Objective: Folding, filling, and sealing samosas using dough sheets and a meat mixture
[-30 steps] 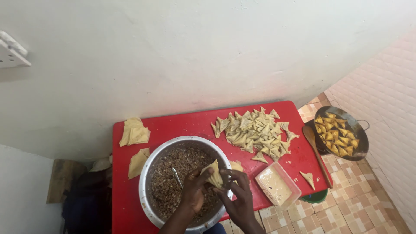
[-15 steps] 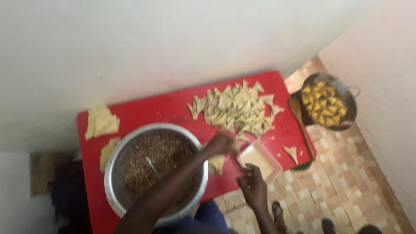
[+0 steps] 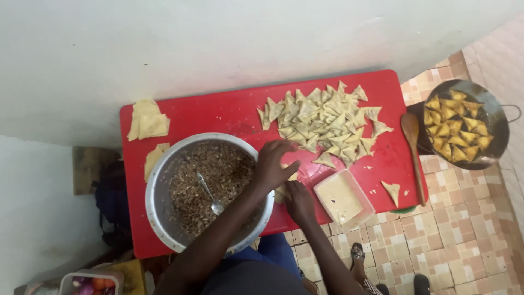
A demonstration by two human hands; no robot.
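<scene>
Dough, a pale folded piece (image 3: 285, 188), sits clenched between left hand (image 3: 275, 163) and right hand (image 3: 298, 199), both grips closed on it, beside the round steel bowl (image 3: 158, 188) of crumbly filling on the red table (image 3: 218, 112).

red table (image 3: 218, 112), steel bowl (image 3: 158, 196), folded pastries (image 3: 322, 120), paste tub (image 3: 343, 198)

Both hands, left (image 3: 275, 162) and right (image 3: 298, 200), meet, fingers curled.
</scene>
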